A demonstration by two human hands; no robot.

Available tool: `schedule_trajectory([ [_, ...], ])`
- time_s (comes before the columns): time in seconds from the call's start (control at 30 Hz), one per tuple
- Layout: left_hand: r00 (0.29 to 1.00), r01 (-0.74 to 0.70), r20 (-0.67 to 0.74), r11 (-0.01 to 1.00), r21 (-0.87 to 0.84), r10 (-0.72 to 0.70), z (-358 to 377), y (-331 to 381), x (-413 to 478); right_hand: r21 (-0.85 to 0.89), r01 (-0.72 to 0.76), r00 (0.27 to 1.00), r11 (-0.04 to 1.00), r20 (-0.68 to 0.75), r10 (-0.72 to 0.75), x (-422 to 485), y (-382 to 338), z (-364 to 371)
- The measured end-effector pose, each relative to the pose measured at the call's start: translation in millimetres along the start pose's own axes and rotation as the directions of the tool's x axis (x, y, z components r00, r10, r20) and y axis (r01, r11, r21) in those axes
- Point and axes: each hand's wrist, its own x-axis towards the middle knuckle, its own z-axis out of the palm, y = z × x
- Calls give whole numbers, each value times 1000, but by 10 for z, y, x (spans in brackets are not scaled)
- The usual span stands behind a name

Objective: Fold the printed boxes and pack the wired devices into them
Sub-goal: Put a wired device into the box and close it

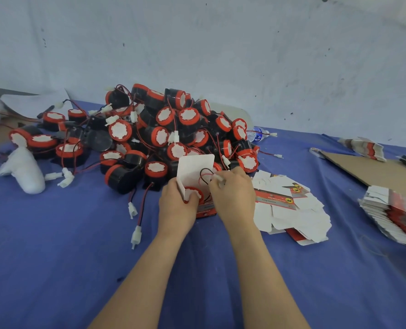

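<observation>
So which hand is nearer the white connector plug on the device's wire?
Right. The right hand pinches the white connector plug; the left hand sits lower left of it, gripping the box and device.

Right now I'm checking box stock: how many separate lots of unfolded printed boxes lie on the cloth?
3: a loose scatter beside the right hand, a tall stack at the right edge, a small bundle farther back. Others may lie out of view.
</observation>
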Motion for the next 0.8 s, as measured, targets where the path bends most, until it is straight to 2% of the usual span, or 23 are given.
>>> schedule_trajectory([
  [0.13, 1000, -24, -6, 1000, 7, 24, 3, 5, -17, -259, 18, 998, 966, 55, -4, -12, 5, 35],
  [0.27, 999, -43, 0, 999, 10, 43, 3, 11, -21, -301, 54, 998, 952, 30, -47, -39, -42, 68],
  [0.47, 999, -31, -20, 999, 11, 32, 26, 5, -27, -216, 100, 994, 971, -24, -107, -88, -78, 84],
  [0.53, 999, -47, -25, 999, 4, 47, 28, -1, -38, -136, 99, 994, 986, -35, -104, -85, -93, 29],
  [0.63, 997, -68, -50, 997, -34, 66, 26, 8, -67, -8, 50, 998, 999, 46, -49, -64, -124, -83],
  [0.8, 977, -147, -152, 989, 8, 146, 37, 51, -133, 45, -56, 981, 997, 191, 46, -8, -109, -250],
])
